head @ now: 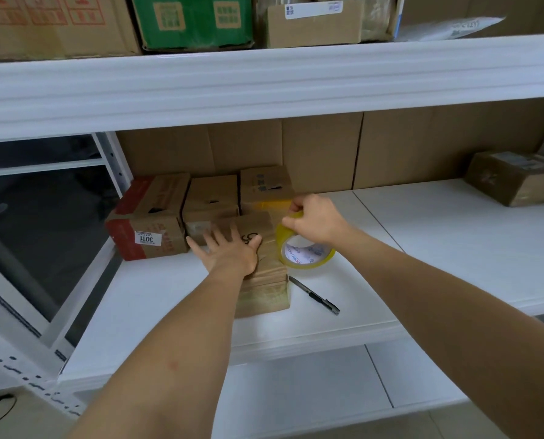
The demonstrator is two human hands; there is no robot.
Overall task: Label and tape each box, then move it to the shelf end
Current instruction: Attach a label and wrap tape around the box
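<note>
Head view: the left hand (232,251) lies flat, fingers spread, pinning the box (261,280) near the shelf's (438,248) front-left edge; the right hand (316,220) grips the tape roll (307,251) beside it. Taping looks underway; three boxes (210,204) behind probably await, one finished box (514,177) sits far right.

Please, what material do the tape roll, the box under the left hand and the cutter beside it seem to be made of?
Tape roll: clear yellowish plastic film, glossy, on a printed white core, probably card. Box: brown cardboard, matte, with shiny tape bands across it. Cutter: slim dark body, metal or plastic; too small to tell.
</note>
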